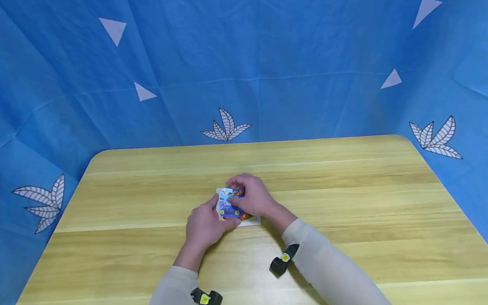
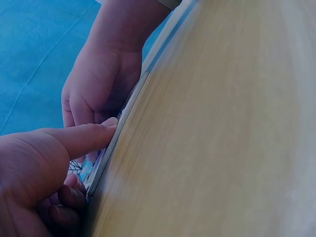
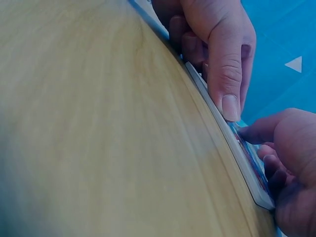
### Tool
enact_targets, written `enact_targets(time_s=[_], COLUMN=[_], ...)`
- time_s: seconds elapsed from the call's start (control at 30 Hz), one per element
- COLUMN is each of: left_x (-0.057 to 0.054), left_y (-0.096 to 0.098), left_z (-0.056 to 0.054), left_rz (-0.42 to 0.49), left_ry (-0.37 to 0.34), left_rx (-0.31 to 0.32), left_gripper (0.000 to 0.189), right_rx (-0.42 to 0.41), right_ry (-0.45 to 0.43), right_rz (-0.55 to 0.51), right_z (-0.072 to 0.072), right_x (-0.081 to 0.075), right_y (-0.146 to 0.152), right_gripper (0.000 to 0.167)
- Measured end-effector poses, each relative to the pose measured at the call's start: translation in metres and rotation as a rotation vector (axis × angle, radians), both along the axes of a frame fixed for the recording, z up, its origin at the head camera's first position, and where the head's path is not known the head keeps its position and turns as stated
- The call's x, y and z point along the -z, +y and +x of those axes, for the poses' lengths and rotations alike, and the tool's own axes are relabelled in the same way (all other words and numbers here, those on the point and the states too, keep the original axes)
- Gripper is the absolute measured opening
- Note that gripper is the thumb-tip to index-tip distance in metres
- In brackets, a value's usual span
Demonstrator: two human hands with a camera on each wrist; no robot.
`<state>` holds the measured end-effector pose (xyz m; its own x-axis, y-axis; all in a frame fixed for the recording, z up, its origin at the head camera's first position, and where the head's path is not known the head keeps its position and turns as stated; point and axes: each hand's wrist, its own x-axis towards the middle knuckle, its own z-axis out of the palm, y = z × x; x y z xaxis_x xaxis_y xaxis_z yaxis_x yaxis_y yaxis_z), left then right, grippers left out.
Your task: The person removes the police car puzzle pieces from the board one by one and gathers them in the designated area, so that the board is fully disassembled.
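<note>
Between the two hands a small flat picture board (image 1: 230, 211) lies low on the wooden table, blue with red and yellow details and a white border. The left hand (image 1: 204, 225) holds its near left corner: the thumb lies along the near edge, the other fingers are at the left side. In the left wrist view, that thumb (image 2: 94, 138) rests on the board's rim. From the right, the right hand (image 1: 254, 196) reaches over the board, its thumb on the picture and curled fingers at the far edge. It covers the upper right part; whether it pinches a separate piece, I cannot tell.
The light wooden table (image 1: 344, 202) extends around the hands on all sides. Behind it hangs a blue cloth (image 1: 304, 45) with white triangles and leaf prints. Each sleeved forearm wears a black strap camera, one left (image 1: 206, 299) and one right (image 1: 284, 260).
</note>
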<state>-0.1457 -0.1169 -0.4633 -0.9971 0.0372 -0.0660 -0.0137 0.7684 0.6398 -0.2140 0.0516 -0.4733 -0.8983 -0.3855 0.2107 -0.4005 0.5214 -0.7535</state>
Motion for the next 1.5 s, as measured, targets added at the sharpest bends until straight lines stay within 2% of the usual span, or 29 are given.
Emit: enact_targets(time_s=[0.3,0.53,0.97,1.5], left_x=[0.000,-0.001,-0.001,-0.001], left_y=[0.001,0.000,0.001,0.001], left_z=[0.000,0.000,0.000,0.001], left_rz=[0.000,0.001,0.019,0.021], left_ry=[-0.016,-0.005,-0.028,-0.036], left_rx=[-0.003,0.003,-0.012,-0.015], left_gripper=[0.099,0.099,0.099,0.100], right_rx=[0.024,0.042,0.034,0.046], right_ry=[-0.021,-0.012,0.005,0.039], right_rz=[-0.013,0.026,0.120,0.121], right_z=[0.003,0.007,0.004,0.001], right_x=[-0.005,-0.011,-0.007,-0.003], right_y=[0.002,0.002,0.001,0.001], right_gripper=[0.040,0.040,0.033,0.029])
